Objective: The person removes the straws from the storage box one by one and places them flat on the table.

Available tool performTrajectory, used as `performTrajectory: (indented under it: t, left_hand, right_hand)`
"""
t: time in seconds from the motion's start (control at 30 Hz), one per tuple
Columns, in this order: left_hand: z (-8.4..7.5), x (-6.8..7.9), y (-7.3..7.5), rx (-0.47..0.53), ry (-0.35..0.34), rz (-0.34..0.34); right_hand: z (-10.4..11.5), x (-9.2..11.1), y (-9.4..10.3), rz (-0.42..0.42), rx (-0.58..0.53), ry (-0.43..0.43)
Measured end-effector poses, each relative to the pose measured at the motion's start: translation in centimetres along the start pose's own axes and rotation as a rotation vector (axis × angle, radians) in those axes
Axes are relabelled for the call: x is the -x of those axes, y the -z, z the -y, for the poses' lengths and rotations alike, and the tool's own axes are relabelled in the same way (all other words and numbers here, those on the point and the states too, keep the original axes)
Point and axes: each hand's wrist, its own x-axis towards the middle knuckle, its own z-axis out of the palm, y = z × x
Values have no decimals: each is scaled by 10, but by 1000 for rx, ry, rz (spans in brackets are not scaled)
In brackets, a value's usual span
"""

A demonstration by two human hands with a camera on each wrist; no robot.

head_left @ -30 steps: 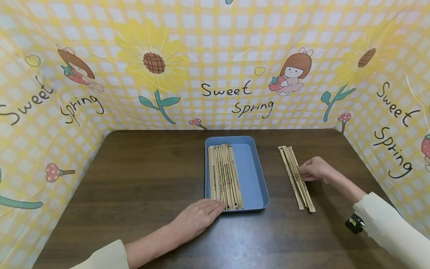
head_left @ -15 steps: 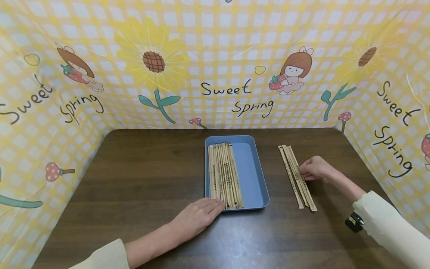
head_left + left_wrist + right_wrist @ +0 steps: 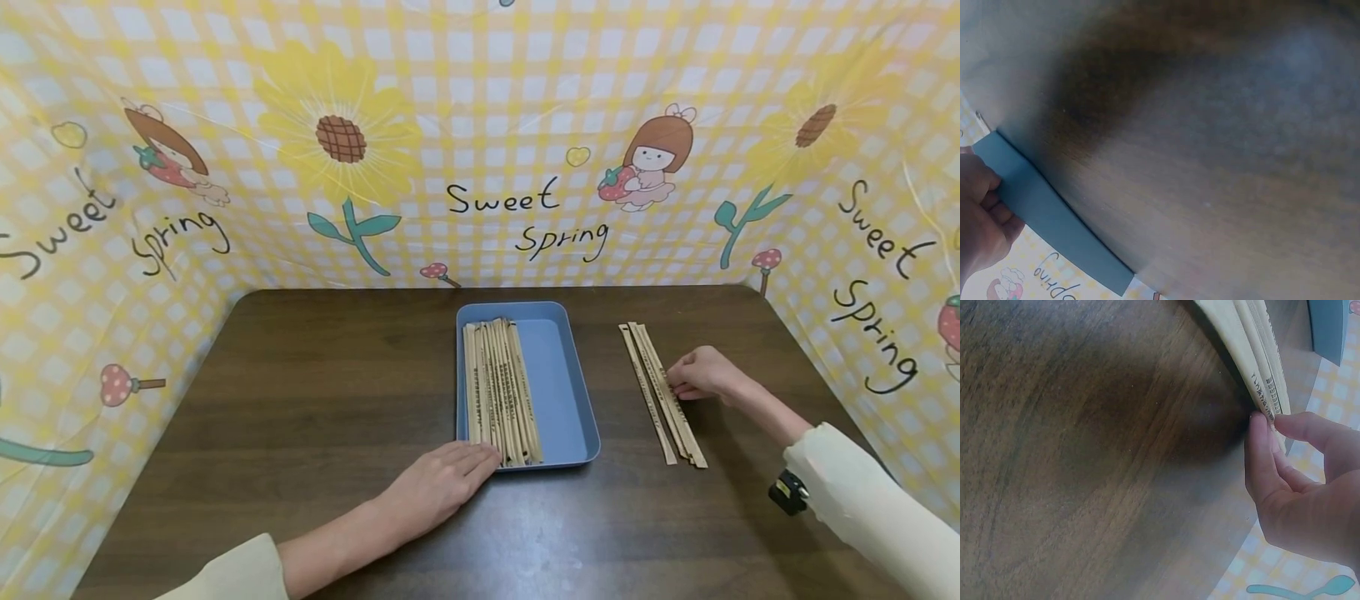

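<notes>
My right hand (image 3: pixel 703 372) pinches the right side of a small group of slim paper-wrapped sticks (image 3: pixel 660 396) lying on the table. In the right wrist view, its thumb and fingertips meet at the edge of the printed tan wrappers (image 3: pixel 1254 362). What is inside the wrappers is hidden. To the left, a blue tray (image 3: pixel 558 392) holds several more wrapped sticks (image 3: pixel 498 392) along its left side. My left hand (image 3: pixel 442 483) holds the tray's near left corner, covering some stick ends. In the left wrist view, its fingers curl at the tray's wall (image 3: pixel 1054 212).
The dark wooden table (image 3: pixel 322 383) is bounded at the back and sides by a yellow checked cloth (image 3: pixel 487 133). A small black device (image 3: pixel 788 492) sits at the right sleeve. Bare tabletop separates the tray from the loose sticks.
The near ends of the loose sticks have shifted slightly up and right beside my right hand. My left hand and the tray hold their places.
</notes>
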Motion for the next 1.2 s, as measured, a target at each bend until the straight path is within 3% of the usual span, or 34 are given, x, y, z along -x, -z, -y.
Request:
performTrajectory:
  t: [0.8,1.1,1.2]
  left_hand:
    - [0,-1,2,-7,0,-1]
    - [-1,-1,1,-12,0,-5]
    - [0,-1,1,-20,-3,-2]
  right_hand:
    - [-6,-3,2,-32,-20,22]
    - [-1,-5,0,-95,-74,113]
    - [7,-6,-4,-80,-134,121]
